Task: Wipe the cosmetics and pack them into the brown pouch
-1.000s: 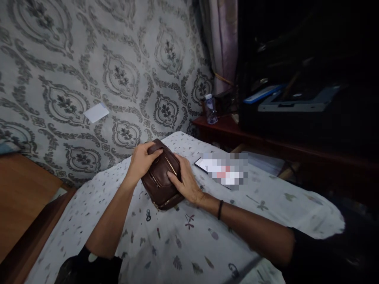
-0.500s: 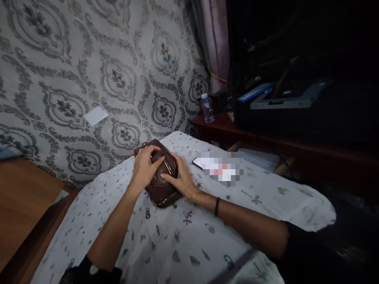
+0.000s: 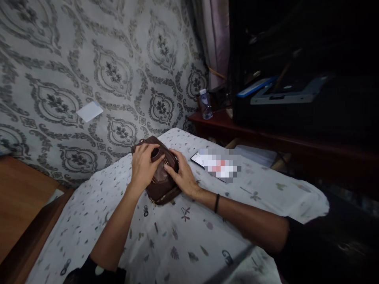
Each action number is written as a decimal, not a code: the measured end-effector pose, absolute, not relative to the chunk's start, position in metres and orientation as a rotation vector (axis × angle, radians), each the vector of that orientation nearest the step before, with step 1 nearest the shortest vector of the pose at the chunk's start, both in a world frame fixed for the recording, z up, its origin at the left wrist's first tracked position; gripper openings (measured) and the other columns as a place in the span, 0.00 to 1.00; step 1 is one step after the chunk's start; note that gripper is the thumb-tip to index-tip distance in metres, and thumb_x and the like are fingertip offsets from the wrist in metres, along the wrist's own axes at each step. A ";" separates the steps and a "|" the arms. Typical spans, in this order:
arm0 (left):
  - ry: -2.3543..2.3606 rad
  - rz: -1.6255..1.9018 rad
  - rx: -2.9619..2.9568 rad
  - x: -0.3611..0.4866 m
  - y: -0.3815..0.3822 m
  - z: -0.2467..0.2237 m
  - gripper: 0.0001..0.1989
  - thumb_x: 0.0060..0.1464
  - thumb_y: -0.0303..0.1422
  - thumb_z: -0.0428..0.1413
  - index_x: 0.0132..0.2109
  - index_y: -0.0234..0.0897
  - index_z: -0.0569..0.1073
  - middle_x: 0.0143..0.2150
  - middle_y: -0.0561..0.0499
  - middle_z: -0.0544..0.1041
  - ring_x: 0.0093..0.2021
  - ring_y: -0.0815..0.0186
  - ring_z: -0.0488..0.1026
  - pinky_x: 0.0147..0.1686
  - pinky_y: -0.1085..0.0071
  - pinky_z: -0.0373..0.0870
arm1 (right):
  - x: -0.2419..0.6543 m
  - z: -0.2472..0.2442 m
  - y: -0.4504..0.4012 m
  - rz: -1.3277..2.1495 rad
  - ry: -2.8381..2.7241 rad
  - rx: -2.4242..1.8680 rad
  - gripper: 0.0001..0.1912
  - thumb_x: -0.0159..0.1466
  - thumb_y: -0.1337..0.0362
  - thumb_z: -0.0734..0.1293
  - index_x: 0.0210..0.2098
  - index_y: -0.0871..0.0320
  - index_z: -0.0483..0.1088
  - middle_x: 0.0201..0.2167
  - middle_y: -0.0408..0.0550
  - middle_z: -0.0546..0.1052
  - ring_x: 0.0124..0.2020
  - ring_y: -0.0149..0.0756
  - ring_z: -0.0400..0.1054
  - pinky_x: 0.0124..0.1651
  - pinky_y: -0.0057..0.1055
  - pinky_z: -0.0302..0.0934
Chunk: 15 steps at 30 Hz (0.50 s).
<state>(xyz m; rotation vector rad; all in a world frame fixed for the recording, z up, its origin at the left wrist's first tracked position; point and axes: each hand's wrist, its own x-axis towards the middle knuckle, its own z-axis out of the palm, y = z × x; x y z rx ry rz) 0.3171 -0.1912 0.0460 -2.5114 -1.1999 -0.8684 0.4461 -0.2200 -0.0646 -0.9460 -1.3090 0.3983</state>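
A small brown leather bag (image 3: pixel 161 192) with gold-coloured zippers lies on a white printed sheet (image 3: pixel 174 228). My left hand (image 3: pixel 143 165) is curved over the bag's left side, with thumb and forefinger bent toward each other at a front section. From the right, my right hand (image 3: pixel 184 176) grips the bag, its thumb on the front near the zipper and its fingers round the far side. The left fingertips are partly hidden, so any small thing between them cannot be made out. To the right of the bag lies a phone (image 3: pixel 199 158), its screen lit and partly blurred out.
A clear bottle (image 3: pixel 206 105) with a white cap stands on a dark red wooden surface (image 3: pixel 213 120) behind the bed. Patterned wallpaper (image 3: pixel 118 75) with a pale card (image 3: pixel 89 112) rises at the back left. A wooden panel (image 3: pixel 26 197) borders the left side.
The view has shifted slightly. My right thumb has moved a little up and right along the bag's front, nearer the zipper. My left hand keeps nearly the same pose.
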 end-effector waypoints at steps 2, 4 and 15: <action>-1.184 -0.879 -2.517 0.317 -0.191 0.045 0.11 0.61 0.34 0.58 0.50 0.42 0.77 0.48 0.47 0.78 0.50 0.53 0.70 0.51 0.58 0.67 | 0.446 -0.064 -0.220 0.383 -1.316 -0.954 0.29 0.68 0.50 0.63 0.64 0.55 0.59 0.63 0.56 0.68 0.64 0.47 0.61 0.67 0.50 0.55; -1.170 -0.909 -2.531 0.317 -0.191 0.045 0.10 0.62 0.33 0.56 0.48 0.42 0.78 0.47 0.47 0.79 0.50 0.53 0.71 0.52 0.59 0.67 | 0.445 -0.066 -0.222 0.370 -1.330 -0.972 0.29 0.69 0.50 0.62 0.65 0.55 0.58 0.63 0.56 0.68 0.64 0.48 0.61 0.68 0.51 0.54; -1.402 -1.170 -2.609 0.317 -0.174 0.049 0.08 0.59 0.35 0.57 0.37 0.37 0.79 0.42 0.45 0.80 0.49 0.54 0.71 0.55 0.57 0.65 | 0.437 -0.093 -0.232 0.529 -1.270 -1.240 0.48 0.60 0.37 0.66 0.67 0.62 0.54 0.64 0.66 0.65 0.66 0.59 0.58 0.67 0.61 0.52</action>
